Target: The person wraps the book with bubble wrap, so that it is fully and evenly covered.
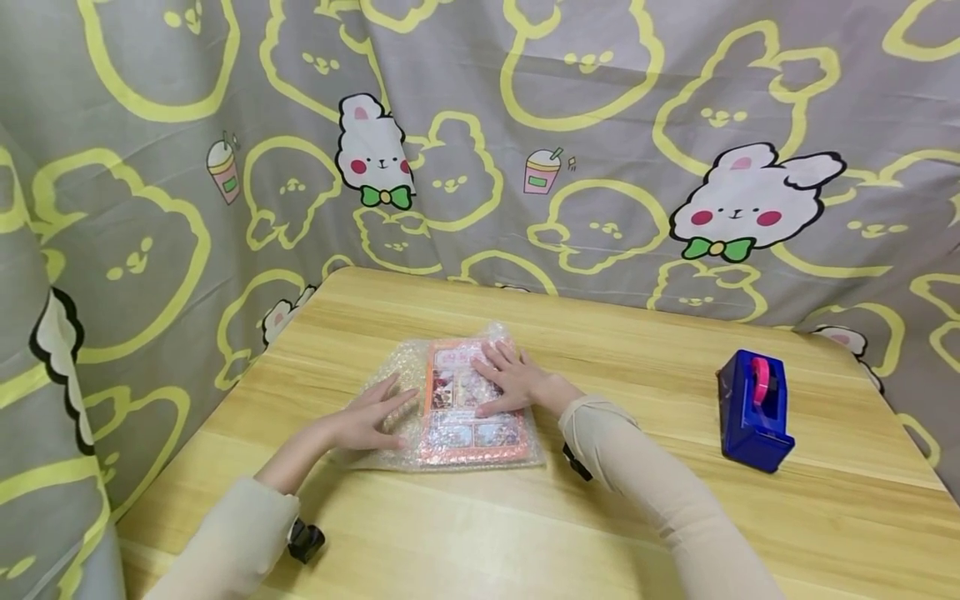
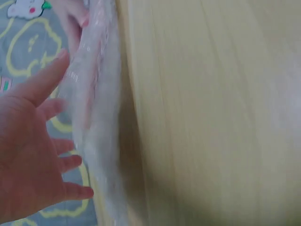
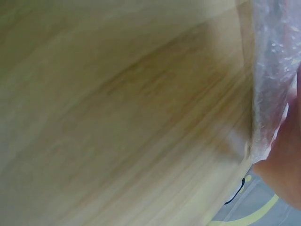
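A flat orange-bordered package with small pictures point(image 1: 442, 435) lies inside clear bubble wrap point(image 1: 390, 367) on the wooden table. My right hand point(image 1: 513, 379) rests on the wrapped package's upper right part with its fingers spread. Over the loose left part of the wrap is my left hand point(image 1: 367, 421), its fingers straight and apart. In the left wrist view, the left hand point(image 2: 33, 155) is beside the bubble wrap point(image 2: 101, 136) with nothing gripped. The right wrist view shows only part of the right hand point(image 3: 282, 155) against the wrap's edge point(image 3: 273, 70); its fingertips are hidden there.
A blue tape dispenser point(image 1: 753, 417) with a pink roll of tape point(image 1: 761, 382) stands on the right side of the table point(image 1: 465, 533). A grey curtain point(image 1: 480, 233) with rabbit drawings hangs behind the table and along its left side.
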A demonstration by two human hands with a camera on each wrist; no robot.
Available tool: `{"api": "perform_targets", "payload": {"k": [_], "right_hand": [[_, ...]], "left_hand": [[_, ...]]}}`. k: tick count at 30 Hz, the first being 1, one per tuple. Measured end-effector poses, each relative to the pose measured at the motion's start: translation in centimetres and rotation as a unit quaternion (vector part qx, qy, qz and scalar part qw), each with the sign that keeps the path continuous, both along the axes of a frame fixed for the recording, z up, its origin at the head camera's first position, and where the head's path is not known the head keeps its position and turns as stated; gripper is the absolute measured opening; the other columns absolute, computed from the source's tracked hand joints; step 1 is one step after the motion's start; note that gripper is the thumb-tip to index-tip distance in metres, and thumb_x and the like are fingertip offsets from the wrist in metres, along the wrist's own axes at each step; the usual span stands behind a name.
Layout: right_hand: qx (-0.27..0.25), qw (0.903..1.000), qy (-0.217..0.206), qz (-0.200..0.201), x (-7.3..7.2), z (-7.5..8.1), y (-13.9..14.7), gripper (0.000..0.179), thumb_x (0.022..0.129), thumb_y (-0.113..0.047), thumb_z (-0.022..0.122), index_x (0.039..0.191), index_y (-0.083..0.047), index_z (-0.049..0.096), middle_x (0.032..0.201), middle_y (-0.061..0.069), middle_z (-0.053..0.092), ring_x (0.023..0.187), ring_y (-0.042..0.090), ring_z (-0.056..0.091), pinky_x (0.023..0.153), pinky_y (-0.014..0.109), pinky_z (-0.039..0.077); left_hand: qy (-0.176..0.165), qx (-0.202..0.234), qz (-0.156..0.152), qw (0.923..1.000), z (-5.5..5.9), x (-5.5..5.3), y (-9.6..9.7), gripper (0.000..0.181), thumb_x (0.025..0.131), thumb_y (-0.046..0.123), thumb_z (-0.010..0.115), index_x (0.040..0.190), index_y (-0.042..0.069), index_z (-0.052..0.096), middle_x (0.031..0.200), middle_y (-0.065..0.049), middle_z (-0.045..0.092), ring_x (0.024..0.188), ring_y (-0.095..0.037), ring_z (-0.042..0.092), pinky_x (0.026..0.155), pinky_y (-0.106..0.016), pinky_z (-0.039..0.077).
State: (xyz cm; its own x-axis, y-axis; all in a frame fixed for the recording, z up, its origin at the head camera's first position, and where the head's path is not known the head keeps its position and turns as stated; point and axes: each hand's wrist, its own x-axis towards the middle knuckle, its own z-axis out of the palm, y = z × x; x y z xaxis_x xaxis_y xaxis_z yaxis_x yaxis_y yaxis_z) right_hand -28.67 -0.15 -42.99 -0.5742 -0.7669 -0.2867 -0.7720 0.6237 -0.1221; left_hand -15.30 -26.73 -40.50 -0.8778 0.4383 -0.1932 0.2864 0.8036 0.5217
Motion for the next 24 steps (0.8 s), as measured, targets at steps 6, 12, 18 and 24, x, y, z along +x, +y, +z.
{"api": "perform_targets", "payload": {"k": [6,12,18,24], "right_hand": [[0.0,1.0,0.004,0.005,0.2,0.2,0.0,0.091,0.082,-0.064,0.047,0.148,-0.017,0.005,0.152,0.014,-0.01,0.137,0.034,-0.009,0.109,0.055,0.002],[-0.009,0.9998,0.008,0.012,0.1,0.3,0.0,0.091,0.082,-0.062,0.049,0.148,-0.014,0.007,0.151,0.017,-0.008,0.137,0.036,-0.007,0.11,0.052,0.001],[-0.007,0.9999,0.003,0.012,0.1,0.2,-0.1,0.092,0.082,-0.062,0.05,0.148,-0.014,0.007,0.151,0.017,-0.008,0.137,0.036,-0.008,0.11,0.051,0.0],[-0.005,0.9999,0.005,0.012,0.0,0.0,-0.1,0.092,0.082,-0.062,0.049,0.148,-0.014,0.006,0.151,0.016,-0.009,0.137,0.035,-0.009,0.11,0.05,-0.001]], "left_hand": [[-0.024,0.004,0.073,0.9971,0.4,1.0,-2.0,0.077,0.086,0.035,0.061,0.143,0.001,0.022,0.142,-0.037,-0.008,0.128,-0.056,-0.003,0.095,-0.073,0.005],[-0.054,-0.007,0.099,0.9936,0.3,1.7,-2.8,0.079,0.086,0.04,0.059,0.143,-0.001,0.022,0.139,-0.044,-0.005,0.125,-0.06,-0.002,0.092,-0.075,0.008],[-0.007,-0.005,0.087,0.9962,0.1,1.8,-3.1,0.074,0.087,0.034,0.059,0.138,-0.009,0.027,0.136,-0.043,0.021,0.123,-0.059,0.018,0.095,-0.07,0.02],[0.032,0.045,0.097,0.9937,0.3,1.1,-3.4,0.063,0.09,0.022,0.056,0.133,-0.016,0.029,0.129,-0.039,0.037,0.114,-0.051,0.042,0.095,-0.058,0.034]]}}
